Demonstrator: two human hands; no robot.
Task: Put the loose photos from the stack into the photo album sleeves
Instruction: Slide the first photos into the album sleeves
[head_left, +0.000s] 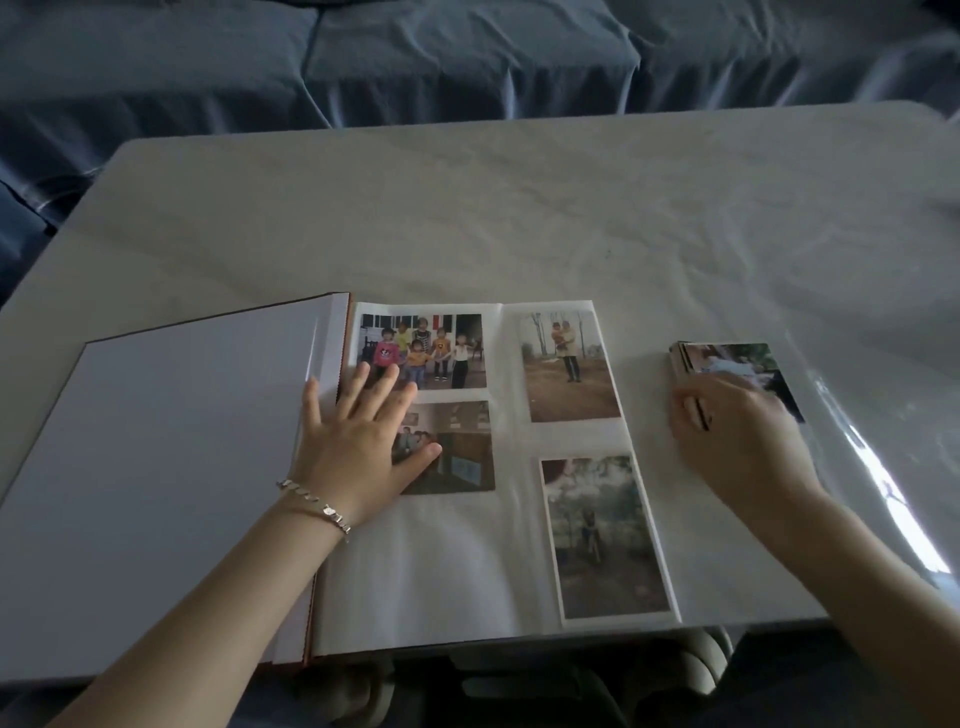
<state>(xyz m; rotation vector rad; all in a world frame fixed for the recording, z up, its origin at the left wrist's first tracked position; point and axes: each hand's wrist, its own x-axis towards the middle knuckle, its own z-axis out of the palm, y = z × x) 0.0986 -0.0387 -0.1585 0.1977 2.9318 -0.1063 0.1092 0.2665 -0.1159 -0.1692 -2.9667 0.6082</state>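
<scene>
The photo album (182, 467) lies open at the near left of the white, plastic-covered table (519, 208). My left hand (358, 441), a bracelet (317, 506) at the wrist, presses flat with fingers spread on its sleeved page (441, 571), which holds four photos. Just right sits the stack of loose photos (727, 364), and my right hand (737, 431) curls round its near edge. Rumpled blue fabric (467, 57) lies beyond the table.
</scene>
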